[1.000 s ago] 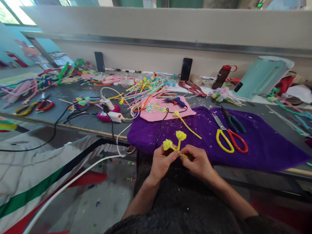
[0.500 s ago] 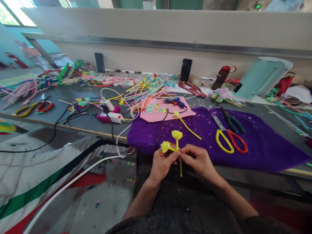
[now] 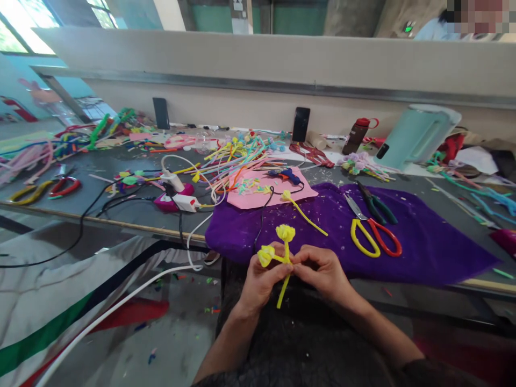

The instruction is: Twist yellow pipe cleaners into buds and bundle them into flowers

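Note:
Two yellow pipe-cleaner flowers [image 3: 286, 233] are joined at their stems in front of my body, one head upright and the other pointing left. My left hand [image 3: 257, 284] is closed, pinching the fuzzy stem where the two meet. Against that same junction, my right hand [image 3: 322, 273] is closed in a pinch; its fingertips partly hide what they grip. The main stem's tail slants down below my fingers. Beyond my hands, a single yellow pipe-cleaner flower [image 3: 306, 214] lies on the purple cloth [image 3: 250, 226].
Scissors [image 3: 373, 231] and dark-handled pliers [image 3: 379, 204] rest on the cloth at right. A blue glue gun [image 3: 286, 174] lies on pink paper [image 3: 245, 201]. A power strip [image 3: 181, 203] with cables sits left, near loose pipe cleaners [image 3: 242, 156]. A teal kettle [image 3: 419, 137] stands behind.
The lower stem has swung from nearly vertical to slanting down left. Both hands remain at the junction. The whole view has shifted slightly, and a person appears at top right.

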### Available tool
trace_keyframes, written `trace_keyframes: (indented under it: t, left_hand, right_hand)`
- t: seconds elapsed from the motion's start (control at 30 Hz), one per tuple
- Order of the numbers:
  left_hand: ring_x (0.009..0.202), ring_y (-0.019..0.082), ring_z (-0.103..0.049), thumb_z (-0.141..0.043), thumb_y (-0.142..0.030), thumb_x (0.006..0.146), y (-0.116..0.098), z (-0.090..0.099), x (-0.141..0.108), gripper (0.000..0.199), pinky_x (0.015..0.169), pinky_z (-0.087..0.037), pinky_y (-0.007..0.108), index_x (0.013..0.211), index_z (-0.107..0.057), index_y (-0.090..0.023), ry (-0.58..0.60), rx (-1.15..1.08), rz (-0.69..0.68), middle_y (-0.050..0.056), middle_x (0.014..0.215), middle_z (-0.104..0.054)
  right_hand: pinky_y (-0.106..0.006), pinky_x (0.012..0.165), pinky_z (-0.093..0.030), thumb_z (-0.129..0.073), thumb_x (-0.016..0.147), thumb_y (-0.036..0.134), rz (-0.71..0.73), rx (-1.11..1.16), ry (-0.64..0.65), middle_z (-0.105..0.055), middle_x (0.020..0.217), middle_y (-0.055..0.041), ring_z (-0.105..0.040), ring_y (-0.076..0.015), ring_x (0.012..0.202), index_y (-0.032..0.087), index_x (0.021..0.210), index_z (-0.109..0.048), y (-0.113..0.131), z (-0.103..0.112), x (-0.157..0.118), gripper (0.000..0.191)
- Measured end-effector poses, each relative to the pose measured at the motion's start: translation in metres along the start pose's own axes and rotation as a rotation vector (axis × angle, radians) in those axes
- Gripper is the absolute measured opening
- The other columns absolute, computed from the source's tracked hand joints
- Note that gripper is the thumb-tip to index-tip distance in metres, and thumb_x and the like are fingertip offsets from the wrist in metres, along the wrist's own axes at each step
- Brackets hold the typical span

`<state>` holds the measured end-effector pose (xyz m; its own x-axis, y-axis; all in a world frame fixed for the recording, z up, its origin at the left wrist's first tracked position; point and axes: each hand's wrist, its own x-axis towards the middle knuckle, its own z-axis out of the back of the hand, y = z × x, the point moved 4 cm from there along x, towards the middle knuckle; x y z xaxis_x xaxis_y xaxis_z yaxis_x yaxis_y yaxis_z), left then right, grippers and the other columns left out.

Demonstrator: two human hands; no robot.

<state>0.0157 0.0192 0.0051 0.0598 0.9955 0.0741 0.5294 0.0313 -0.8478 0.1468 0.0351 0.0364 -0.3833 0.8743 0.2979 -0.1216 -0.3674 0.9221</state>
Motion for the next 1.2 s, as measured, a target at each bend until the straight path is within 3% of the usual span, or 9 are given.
trace_keyframes:
  t: [0.23, 0.37, 0.47, 0.57, 0.67, 0.8, 1.0, 1.2]
  left_hand:
    - [0.064, 0.010, -0.059, -0.074, -0.016, 0.063, 0.002, 0.012, -0.002, 0.011, 0.063, -0.047, 0.019, 0.074, -0.071, -0.015, -0.162, 0.045, 0.009, 0.001, 0.071, -0.068]
    - [0.060, 0.009, -0.058, -0.075, -0.019, 0.062, -0.001, 0.015, -0.002, 0.011, 0.060, -0.048, 0.019, 0.072, -0.072, -0.016, -0.210, 0.026, -0.012, 0.001, 0.071, -0.068]
    - [0.052, 0.008, -0.056, -0.076, -0.019, 0.060, -0.009, 0.015, -0.002, 0.010, 0.052, -0.047, 0.019, 0.069, -0.071, -0.015, -0.250, -0.014, -0.026, 0.001, 0.066, -0.068]
    - [0.046, 0.009, -0.056, -0.076, -0.019, 0.058, -0.015, 0.014, 0.001, 0.011, 0.047, -0.046, 0.019, 0.066, -0.070, -0.014, -0.292, -0.062, -0.016, 0.001, 0.061, -0.066]
    - [0.045, 0.009, -0.057, -0.077, -0.018, 0.056, -0.019, 0.012, 0.005, 0.012, 0.043, -0.044, 0.019, 0.066, -0.070, -0.015, -0.299, -0.101, -0.010, 0.002, 0.066, -0.068]
    - [0.046, 0.009, -0.058, -0.076, -0.019, 0.058, -0.019, 0.012, 0.007, 0.011, 0.044, -0.045, 0.019, 0.066, -0.070, -0.015, -0.291, -0.103, -0.016, 0.001, 0.065, -0.068]
    - [0.046, 0.008, -0.057, -0.074, -0.021, 0.061, -0.019, 0.017, 0.007, 0.010, 0.044, -0.043, 0.017, 0.068, -0.070, -0.015, -0.290, -0.085, -0.035, 0.000, 0.061, -0.066]
    - [0.045, 0.008, -0.055, -0.074, -0.022, 0.061, -0.014, 0.013, 0.008, 0.012, 0.043, -0.042, 0.018, 0.068, -0.069, -0.014, -0.292, -0.068, 0.006, 0.000, 0.060, -0.064]
  right_hand:
    - [-0.019, 0.053, -0.037, -0.058, 0.077, 0.016, 0.153, -0.179, -0.004, -0.058, 0.063, -0.0001, -0.051, -0.0085, 0.056, 0.015, 0.071, -0.064, 0.010, -0.004, 0.004, 0.009]
    - [-0.019, 0.052, -0.037, -0.058, 0.079, 0.021, 0.154, -0.233, 0.105, -0.059, 0.064, 0.0008, -0.052, -0.0085, 0.056, 0.016, 0.074, -0.064, 0.017, -0.002, 0.008, 0.010]
    - [-0.021, 0.059, -0.041, -0.055, 0.081, 0.024, 0.136, -0.294, 0.171, -0.063, 0.072, -0.0006, -0.057, -0.0111, 0.064, 0.017, 0.078, -0.065, 0.026, 0.015, 0.023, 0.012]
    - [-0.023, 0.060, -0.040, -0.050, 0.084, 0.027, 0.133, -0.509, 0.011, -0.064, 0.073, -0.0019, -0.057, -0.0129, 0.066, 0.018, 0.079, -0.063, 0.031, 0.044, 0.053, 0.017]
    - [-0.024, 0.060, -0.039, -0.051, 0.083, 0.031, 0.054, -0.877, -0.002, -0.065, 0.080, -0.0039, -0.058, -0.0152, 0.068, 0.018, 0.087, -0.063, 0.019, 0.055, 0.088, 0.017]
    - [-0.026, 0.063, -0.039, -0.051, 0.083, 0.039, -0.048, -1.226, 0.104, -0.064, 0.098, -0.0094, -0.061, -0.0205, 0.082, 0.017, 0.097, -0.059, -0.011, 0.045, 0.117, 0.028]
    - [-0.025, 0.065, -0.038, -0.038, 0.090, 0.029, -0.083, -1.277, 0.152, -0.066, 0.094, -0.0107, -0.061, -0.0207, 0.085, 0.015, 0.090, -0.059, -0.033, 0.036, 0.123, 0.025]
    - [-0.024, 0.066, -0.039, -0.045, 0.087, 0.038, -0.132, -1.226, 0.104, -0.065, 0.100, -0.0108, -0.061, -0.0199, 0.086, 0.016, 0.096, -0.057, -0.039, 0.040, 0.127, 0.027]
